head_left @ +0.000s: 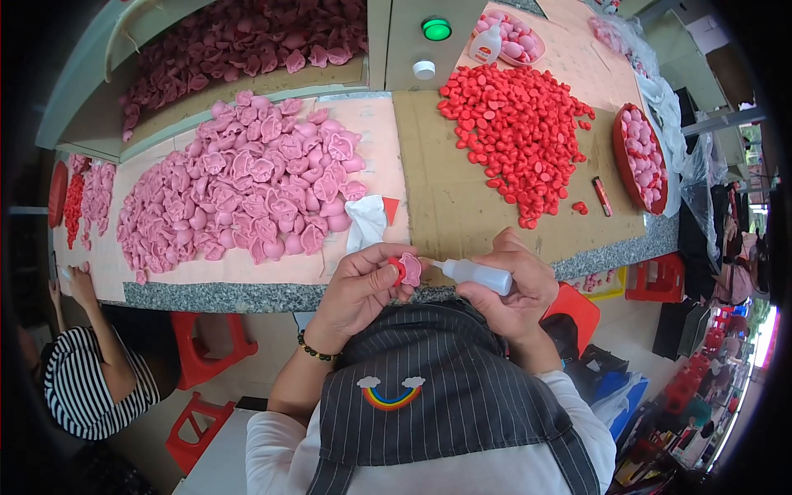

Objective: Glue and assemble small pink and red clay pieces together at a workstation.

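Note:
Between the thumb and fingers of my left hand is a small pink flower-shaped piece with a red piece against it. My right hand grips a translucent squeeze bottle, tilted sideways. Its thin nozzle points left at the pink piece; I cannot tell whether the tip touches it. Both hands are above the table's front edge. Beyond my left hand lies a large pile of pink pieces. A heap of small red pieces lies farther off to the right on brown cardboard.
A white cloth lies beside the pink pile. At the right are a red marker-like stick and a red bowl of pink and red pieces. A grey machine with a green button stands behind. Another person's striped sleeve is at left.

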{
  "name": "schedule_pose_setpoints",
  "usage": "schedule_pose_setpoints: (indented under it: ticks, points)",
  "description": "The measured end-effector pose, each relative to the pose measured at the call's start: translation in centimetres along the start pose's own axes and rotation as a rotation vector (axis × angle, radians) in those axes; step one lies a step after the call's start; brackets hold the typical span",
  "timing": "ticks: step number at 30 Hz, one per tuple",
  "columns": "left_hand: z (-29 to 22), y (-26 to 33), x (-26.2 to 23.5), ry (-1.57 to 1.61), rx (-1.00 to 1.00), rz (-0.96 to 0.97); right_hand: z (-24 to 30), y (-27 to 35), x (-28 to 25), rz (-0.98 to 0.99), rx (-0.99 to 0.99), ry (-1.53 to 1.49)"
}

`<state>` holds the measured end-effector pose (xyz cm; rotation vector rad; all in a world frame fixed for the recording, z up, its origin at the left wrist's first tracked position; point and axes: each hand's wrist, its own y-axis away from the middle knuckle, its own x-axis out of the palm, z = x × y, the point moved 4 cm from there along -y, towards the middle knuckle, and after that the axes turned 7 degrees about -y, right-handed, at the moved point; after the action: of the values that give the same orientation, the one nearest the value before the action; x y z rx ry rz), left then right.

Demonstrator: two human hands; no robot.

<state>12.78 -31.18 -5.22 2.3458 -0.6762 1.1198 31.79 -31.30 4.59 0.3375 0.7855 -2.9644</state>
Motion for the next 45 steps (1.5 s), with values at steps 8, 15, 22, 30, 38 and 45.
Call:
schedule_pose_setpoints:
  ticks: [8,15,22,30,38,45]
  points:
    - [-0.26,-0.02,0.44,0.004,-0.004,-0.029,-0.03,-0.01,0.05,0.009,-0.001,0.018]
    - [-0.26,-0.05,0.47,-0.010,0.013,-0.023,-0.20,0.11,0.17,0.013,0.016,0.030]
    - [-0.16,-0.05,0.31,-0.022,0.038,-0.027,0.10,-0.14,0.22,0.010,-0.042,0.030]
    - [-0.25,-0.11,0.61,-0.087,0.074,-0.066,0.14,-0.18,0.19,0.002,-0.060,0.040]
    - [-0.36,0.01,0.54,-0.080,0.092,-0.087,0.09,-0.15,0.24,-0.002,-0.051,0.042]
    - [-0.40,0.02,0.51,-0.079,0.087,-0.083,0.07,-0.09,0.22,0.004,-0.052,0.052]
